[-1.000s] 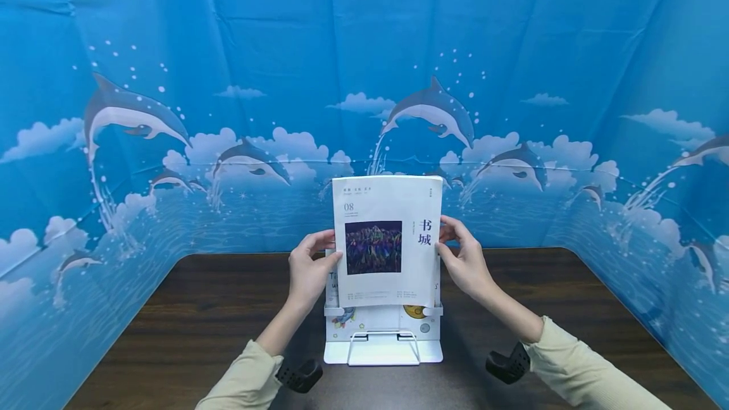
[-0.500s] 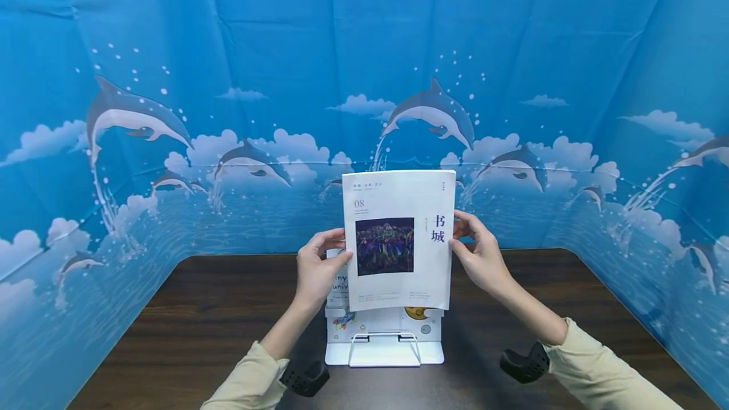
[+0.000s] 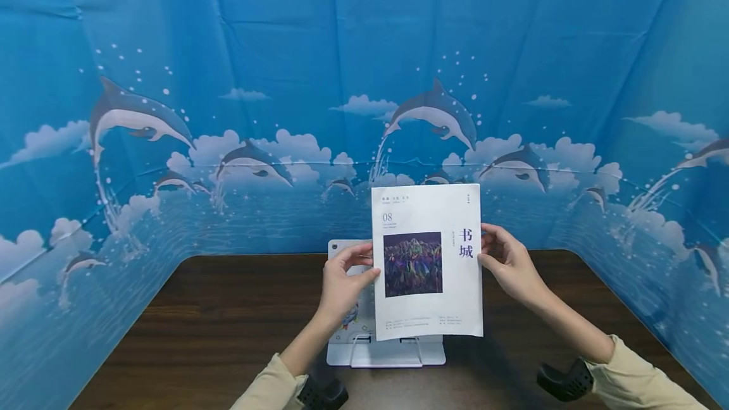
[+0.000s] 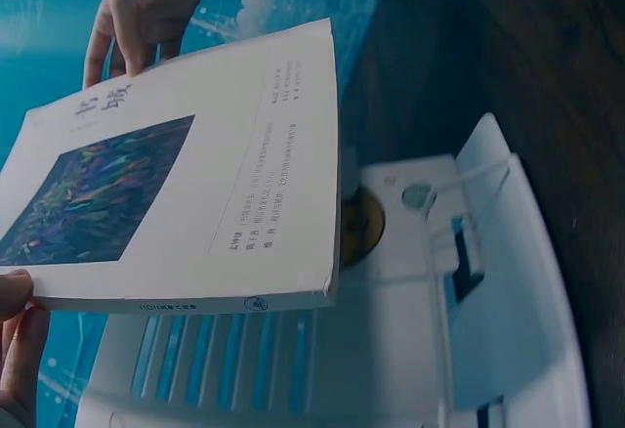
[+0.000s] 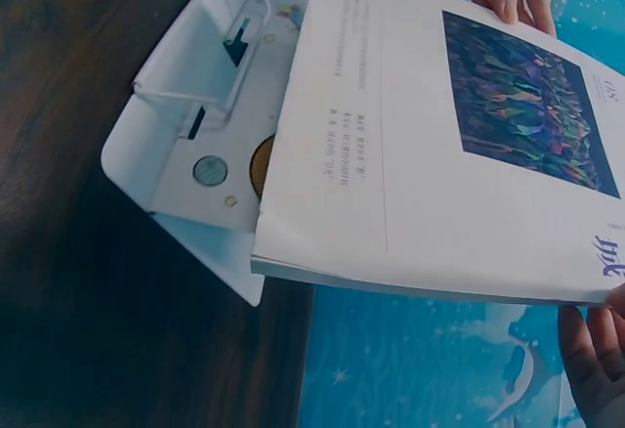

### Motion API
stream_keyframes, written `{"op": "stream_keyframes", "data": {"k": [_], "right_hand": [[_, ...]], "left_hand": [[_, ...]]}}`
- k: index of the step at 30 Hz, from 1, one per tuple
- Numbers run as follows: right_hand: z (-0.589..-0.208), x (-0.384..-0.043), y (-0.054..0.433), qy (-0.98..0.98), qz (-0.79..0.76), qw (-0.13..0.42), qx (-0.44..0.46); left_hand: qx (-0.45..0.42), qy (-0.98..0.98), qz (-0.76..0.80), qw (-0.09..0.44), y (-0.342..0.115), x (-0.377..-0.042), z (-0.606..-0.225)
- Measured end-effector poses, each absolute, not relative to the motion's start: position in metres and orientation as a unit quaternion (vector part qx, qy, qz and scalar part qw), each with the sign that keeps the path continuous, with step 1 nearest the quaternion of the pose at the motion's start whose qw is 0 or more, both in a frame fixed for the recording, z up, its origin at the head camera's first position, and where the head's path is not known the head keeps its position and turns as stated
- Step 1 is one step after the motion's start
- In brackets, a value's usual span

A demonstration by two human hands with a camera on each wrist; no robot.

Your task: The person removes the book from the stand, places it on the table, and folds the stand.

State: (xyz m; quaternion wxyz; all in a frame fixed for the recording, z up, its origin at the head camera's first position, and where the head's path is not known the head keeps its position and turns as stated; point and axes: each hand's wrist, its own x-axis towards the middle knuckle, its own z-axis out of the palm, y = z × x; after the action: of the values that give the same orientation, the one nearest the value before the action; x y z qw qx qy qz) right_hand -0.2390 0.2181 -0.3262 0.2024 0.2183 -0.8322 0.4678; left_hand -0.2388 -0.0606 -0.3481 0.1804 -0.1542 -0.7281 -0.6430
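Observation:
A white magazine [image 3: 427, 309] with a dark colourful picture on its cover is held upright in front of the white book stand [image 3: 386, 354]. My left hand [image 3: 343, 283] pinches its left edge, thumb on the cover and fingers behind. On the opposite edge, my right hand [image 3: 511, 266] pinches it the same way. The magazine hides much of the stand. In the left wrist view, the stand's slotted back [image 4: 234, 360] and its front lip show below the magazine. Printed planets on the stand show beside the magazine [image 5: 371, 154] in the right wrist view.
A dark wooden table [image 3: 228, 309] lies under the stand, with bare wood to its left and right. Behind it and along both sides hangs a blue curtain [image 3: 273, 81] printed with dolphins and clouds. Black wrist devices [image 3: 564, 381] sit at both sleeves.
Both hands have carried the magazine to the right and, in the last half second, lower. It has come away from the stand's side clips, and more of the stand's left part shows.

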Motion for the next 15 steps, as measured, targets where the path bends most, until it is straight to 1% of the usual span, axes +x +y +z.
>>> {"op": "stream_keyframes", "data": {"k": [7, 10, 15], "right_hand": [[-0.332, -0.234, 0.237, -0.850, 0.470, 0.150, 0.183], [-0.334, -0.232, 0.245, -0.861, 0.465, 0.127, 0.162], [-0.338, -0.231, 0.256, -0.872, 0.452, 0.117, 0.147]], "left_hand": [[-0.138, -0.719, -0.668, 0.135, -0.040, -0.231, -0.361], [-0.142, -0.710, -0.679, 0.125, -0.030, -0.229, -0.366], [-0.139, -0.704, -0.688, 0.107, -0.017, -0.226, -0.374]]}}
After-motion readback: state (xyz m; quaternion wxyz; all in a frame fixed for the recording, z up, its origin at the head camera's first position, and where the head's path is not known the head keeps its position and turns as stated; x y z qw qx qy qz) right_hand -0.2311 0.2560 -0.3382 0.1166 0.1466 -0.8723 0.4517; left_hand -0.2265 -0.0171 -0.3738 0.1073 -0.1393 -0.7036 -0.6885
